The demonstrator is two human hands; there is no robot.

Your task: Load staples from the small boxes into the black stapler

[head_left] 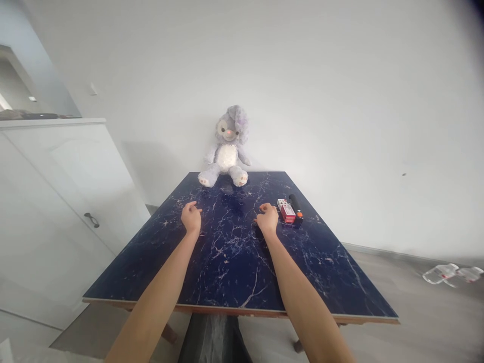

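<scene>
My left hand (191, 218) is over the left half of the dark blue marbled table (234, 272). Its fingers are loosely bent, with thumb and forefinger apart and nothing between them. On the right side, my right hand (267, 219) is held in a similar half-curled way, thumb apart from the fingers, and I see nothing in it. Closest to that hand are small red-and-white boxes (288, 214), just to its right. A black cylindrical object with an orange spot (294, 202) lies beside them. Both hands are apart from these things.
A grey plush toy (227, 156) with a white belly sits at the table's far edge against the wall (321, 101). A white cabinet (56, 201) stands to the left. Clear plastic bottles (441, 273) lie on the floor at right.
</scene>
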